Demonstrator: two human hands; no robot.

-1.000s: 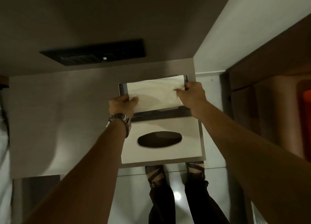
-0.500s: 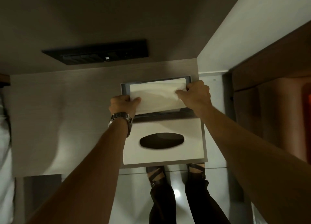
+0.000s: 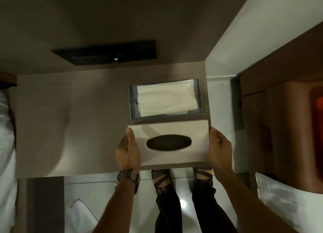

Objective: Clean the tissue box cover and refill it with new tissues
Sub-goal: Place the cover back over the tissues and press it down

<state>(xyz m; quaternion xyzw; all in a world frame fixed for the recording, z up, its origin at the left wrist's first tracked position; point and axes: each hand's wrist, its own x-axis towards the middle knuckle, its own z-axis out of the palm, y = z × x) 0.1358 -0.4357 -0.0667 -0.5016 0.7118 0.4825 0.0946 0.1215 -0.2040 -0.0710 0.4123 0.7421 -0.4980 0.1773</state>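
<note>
A pale tissue box cover with a dark oval slot lies at the near right of the bedside table. My left hand grips its left end, thumb on top. Its right end is held by my right hand. Just beyond the cover sits the grey base tray, with a stack of white tissues lying in it, uncovered.
A dark panel is set in the wall behind the table. Bedding shows at the left edge and a white pillow at the lower right. A white folded item lies on the floor. My feet stand below the table edge.
Both hands let go of the tissues, which now rest in the tray, and drew back to take hold of the cover's two ends.
</note>
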